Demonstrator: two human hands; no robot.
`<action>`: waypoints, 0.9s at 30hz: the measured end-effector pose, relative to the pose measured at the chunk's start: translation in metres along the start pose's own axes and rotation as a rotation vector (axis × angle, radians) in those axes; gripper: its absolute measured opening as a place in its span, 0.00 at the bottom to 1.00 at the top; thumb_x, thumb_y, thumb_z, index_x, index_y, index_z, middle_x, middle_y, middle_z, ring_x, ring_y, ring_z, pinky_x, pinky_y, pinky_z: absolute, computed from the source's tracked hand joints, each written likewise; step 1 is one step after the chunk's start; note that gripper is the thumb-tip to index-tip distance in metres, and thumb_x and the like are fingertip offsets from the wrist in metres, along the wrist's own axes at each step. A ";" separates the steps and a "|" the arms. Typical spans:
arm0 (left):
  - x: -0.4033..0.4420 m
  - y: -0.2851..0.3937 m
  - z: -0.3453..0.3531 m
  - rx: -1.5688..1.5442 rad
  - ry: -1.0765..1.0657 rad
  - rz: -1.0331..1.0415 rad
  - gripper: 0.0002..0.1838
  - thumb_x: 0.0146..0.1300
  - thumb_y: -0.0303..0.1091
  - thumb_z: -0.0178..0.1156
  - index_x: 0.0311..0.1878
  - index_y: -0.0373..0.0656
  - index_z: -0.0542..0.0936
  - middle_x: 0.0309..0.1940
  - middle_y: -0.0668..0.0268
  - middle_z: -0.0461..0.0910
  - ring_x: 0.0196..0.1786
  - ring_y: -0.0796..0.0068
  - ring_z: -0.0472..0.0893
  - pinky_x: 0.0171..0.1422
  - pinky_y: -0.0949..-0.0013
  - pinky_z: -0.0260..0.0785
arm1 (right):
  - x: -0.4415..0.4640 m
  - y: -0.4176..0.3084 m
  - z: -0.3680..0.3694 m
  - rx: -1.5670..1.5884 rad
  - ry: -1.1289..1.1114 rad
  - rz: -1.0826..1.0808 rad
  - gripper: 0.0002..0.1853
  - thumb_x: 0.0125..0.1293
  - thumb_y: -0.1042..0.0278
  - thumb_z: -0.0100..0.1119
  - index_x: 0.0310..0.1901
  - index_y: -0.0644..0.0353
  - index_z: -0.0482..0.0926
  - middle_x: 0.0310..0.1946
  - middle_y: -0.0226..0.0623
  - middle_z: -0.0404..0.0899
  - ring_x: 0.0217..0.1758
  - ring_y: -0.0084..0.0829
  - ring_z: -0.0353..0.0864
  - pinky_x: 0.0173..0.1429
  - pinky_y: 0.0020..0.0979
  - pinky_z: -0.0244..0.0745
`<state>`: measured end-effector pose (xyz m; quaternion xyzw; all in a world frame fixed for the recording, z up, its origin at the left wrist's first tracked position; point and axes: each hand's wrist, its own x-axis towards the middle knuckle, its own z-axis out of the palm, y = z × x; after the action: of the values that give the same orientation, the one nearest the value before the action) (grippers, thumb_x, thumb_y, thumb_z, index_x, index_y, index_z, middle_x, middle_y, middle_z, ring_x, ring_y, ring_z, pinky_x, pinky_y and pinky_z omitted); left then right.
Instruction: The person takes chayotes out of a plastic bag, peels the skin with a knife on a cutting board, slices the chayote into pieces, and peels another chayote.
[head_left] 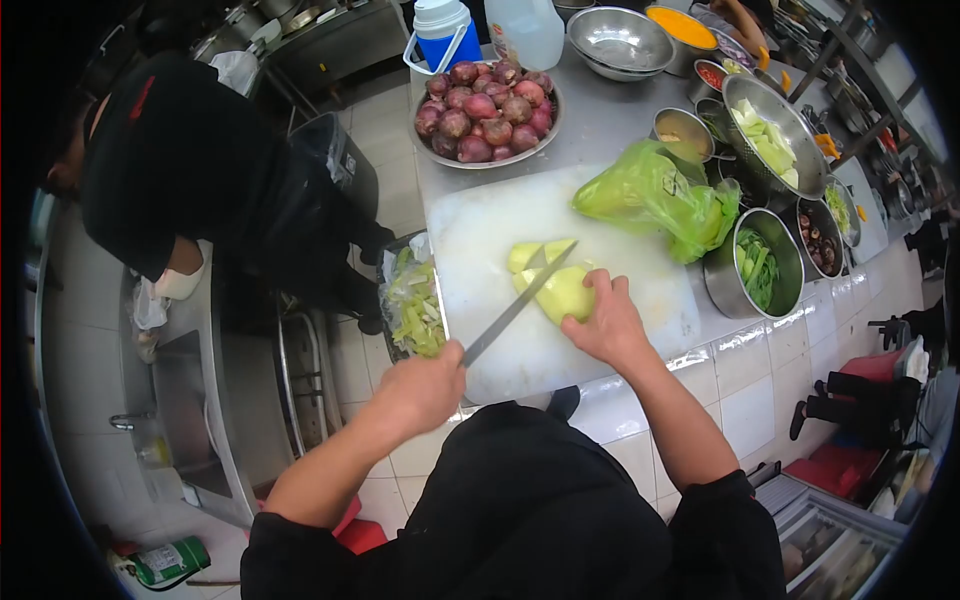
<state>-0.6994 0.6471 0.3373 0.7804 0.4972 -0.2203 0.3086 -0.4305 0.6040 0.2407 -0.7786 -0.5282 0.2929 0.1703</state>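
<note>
My left hand (422, 392) is closed round the handle of a knife (515, 308), whose blade points up and to the right. The blade lies against a pale green vegetable (566, 296) on the white cutting board (480, 220). Cut pieces (524, 256) of it sit just beyond the blade. My right hand (606, 316) grips the right side of the vegetable, with thumb and fingers on it. A green plastic bag (645, 190) rests on the board's back right part.
A bowl of red onions (487, 115) stands behind the board. Metal pots with greens (757, 270) and a colander (775, 135) are at the right. A bin of scraps (413, 300) touches the board's left side. A person in black (210, 170) stands at the left.
</note>
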 end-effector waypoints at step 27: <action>-0.004 0.013 0.021 0.132 0.041 0.088 0.12 0.75 0.37 0.49 0.53 0.39 0.70 0.30 0.45 0.85 0.38 0.38 0.86 0.45 0.38 0.75 | -0.021 0.037 -0.017 -0.035 0.071 -0.279 0.30 0.54 0.64 0.73 0.60 0.56 0.76 0.58 0.48 0.70 0.60 0.55 0.73 0.64 0.47 0.76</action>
<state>-0.6896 0.6263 0.3285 0.8245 0.4528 -0.2230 0.2556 -0.3985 0.5715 0.2389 -0.7104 -0.6299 0.2293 0.2145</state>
